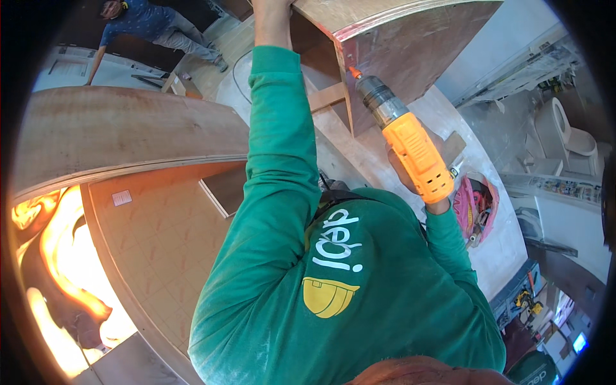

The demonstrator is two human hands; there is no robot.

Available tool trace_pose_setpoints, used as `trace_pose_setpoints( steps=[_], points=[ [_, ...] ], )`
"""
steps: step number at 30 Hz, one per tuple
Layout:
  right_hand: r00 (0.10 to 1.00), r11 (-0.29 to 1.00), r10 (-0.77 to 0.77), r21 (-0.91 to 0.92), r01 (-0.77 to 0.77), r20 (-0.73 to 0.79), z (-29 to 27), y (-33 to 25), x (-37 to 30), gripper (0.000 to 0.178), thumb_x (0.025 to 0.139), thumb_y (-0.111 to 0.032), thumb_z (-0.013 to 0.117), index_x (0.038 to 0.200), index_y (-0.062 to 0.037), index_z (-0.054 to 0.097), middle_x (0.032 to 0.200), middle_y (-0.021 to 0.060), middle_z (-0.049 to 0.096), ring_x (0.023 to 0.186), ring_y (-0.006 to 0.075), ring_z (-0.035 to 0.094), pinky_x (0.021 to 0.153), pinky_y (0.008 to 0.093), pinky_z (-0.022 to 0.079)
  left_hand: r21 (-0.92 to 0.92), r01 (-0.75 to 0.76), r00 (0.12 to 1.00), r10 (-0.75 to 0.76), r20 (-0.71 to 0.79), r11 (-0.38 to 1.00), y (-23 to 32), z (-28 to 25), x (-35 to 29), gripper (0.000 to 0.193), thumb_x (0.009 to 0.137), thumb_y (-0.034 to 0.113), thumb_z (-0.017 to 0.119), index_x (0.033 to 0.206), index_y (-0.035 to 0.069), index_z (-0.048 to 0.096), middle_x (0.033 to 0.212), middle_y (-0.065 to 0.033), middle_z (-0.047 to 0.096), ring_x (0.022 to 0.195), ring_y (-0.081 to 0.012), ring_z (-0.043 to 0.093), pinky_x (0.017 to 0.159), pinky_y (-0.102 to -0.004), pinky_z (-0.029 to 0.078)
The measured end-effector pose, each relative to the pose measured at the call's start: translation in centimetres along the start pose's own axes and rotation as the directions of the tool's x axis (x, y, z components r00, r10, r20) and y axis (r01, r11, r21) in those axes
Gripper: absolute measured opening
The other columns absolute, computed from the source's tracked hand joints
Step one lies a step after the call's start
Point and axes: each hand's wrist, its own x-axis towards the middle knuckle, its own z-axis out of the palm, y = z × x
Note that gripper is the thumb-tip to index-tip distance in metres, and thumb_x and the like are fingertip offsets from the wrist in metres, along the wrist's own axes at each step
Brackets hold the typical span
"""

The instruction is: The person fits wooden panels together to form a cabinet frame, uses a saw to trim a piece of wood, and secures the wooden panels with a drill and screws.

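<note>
An orange and black cordless drill (420,157) is in my right hand (403,168), whose fingers wrap round its grip, partly hidden behind the body. Its orange tip points up and left, at or very close to the edge of a brown plywood panel (410,58). That panel belongs to a wooden box-like piece with a curved, layered top board (359,14). At the upper edge of the picture, my left hand (273,14) lies beside the top board's left end. Its fingers run out of view, so what they grip cannot be seen. Both my sleeves are green.
A curved plywood piece (135,131) stands on the left, with an orange-brown panel (173,218) below it. A pink bag of tools (476,208) sits at my right on a pale board. Another person (160,25) bends at the far left. A white toilet (568,131) stands far right.
</note>
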Motion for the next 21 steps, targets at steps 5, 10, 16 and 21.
trace_pose_setpoints(
  steps=[5, 10, 16, 21],
  points=[
    [0.998, 0.999, 0.044, -0.012, -0.043, 0.047, -0.4, 1.0, -1.1, 0.031, 0.079, -0.011, 0.078, 0.108, -0.0065, 0.069, 0.096, 0.0140, 0.068, 0.088, 0.0366, 0.067, 0.076, 0.0423, 0.055, 0.039, 0.062, 0.994, -0.065, 0.084, 0.997, 1.4, -1.0, 0.4, 0.026, 0.088, 0.021, 0.057, 0.088, 0.003, 0.077, 0.097, -0.0253, 0.073, 0.095, -0.0383, 0.073, 0.089, -0.0470, 0.054],
    [0.978, 0.912, -0.120, -0.369, 0.176, 0.170, -2.3, 4.4, -7.6, 0.036, 0.083, -0.012, 0.078, 0.117, -0.0063, 0.070, 0.112, 0.0171, 0.071, 0.105, 0.0409, 0.066, 0.092, 0.0474, 0.053, -0.048, 0.114, 0.993, -0.114, 0.008, 0.992, 1.0, 0.3, -0.5, 0.030, 0.089, 0.023, 0.057, 0.093, 0.002, 0.079, 0.100, -0.0231, 0.075, 0.096, -0.0393, 0.073, 0.093, -0.0479, 0.054],
    [0.793, 0.755, 0.590, 0.247, -0.608, 0.150, -7.2, -1.9, -13.7, 0.026, 0.090, -0.008, 0.071, 0.116, -0.0065, 0.069, 0.103, 0.0081, 0.070, 0.097, 0.0230, 0.069, 0.086, 0.0367, 0.054, 0.108, 0.044, 0.997, -0.051, 0.064, 0.993, 0.7, 1.1, -0.3, 0.029, 0.089, 0.023, 0.058, 0.086, 0.003, 0.078, 0.093, -0.0252, 0.074, 0.092, -0.0385, 0.073, 0.087, -0.0477, 0.055],
    [0.648, 0.442, 0.703, 0.534, -0.721, 0.294, -6.4, -1.6, -15.0, 0.028, 0.092, -0.006, 0.069, 0.119, -0.0036, 0.066, 0.103, 0.0027, 0.069, 0.095, 0.0127, 0.066, 0.084, 0.0303, 0.053, -0.902, 0.298, 0.788, -0.453, 0.417, -0.313, 3.3, -2.6, -4.2, 0.036, 0.101, 0.032, 0.056, 0.122, 0.008, 0.072, 0.120, -0.0196, 0.073, 0.105, -0.0346, 0.072, 0.095, -0.0476, 0.055]
  ],
)
